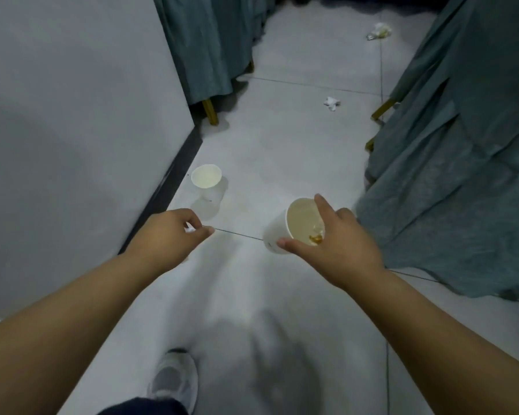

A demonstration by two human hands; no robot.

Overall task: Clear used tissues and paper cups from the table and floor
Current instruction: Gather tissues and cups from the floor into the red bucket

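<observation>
White paper cup on the floor (206,178), upright beside the dark skirting, lies just ahead of my left hand (166,235) and slightly to its right; its long axis stands vertical, mouth up. The left grip is narrow, fingers curled, with a scrap of white pinched in it that I cannot identify. My right hand (331,250) is the farther one and its grip is full, clamped on the rim of a held cup (294,226), tilted, thin-walled, with brownish residue inside. Two crumpled tissues (332,102), soft and irregular, rest well ahead on the smooth grey tiled floor (282,145), between teal draped cloths (462,145)
</observation>
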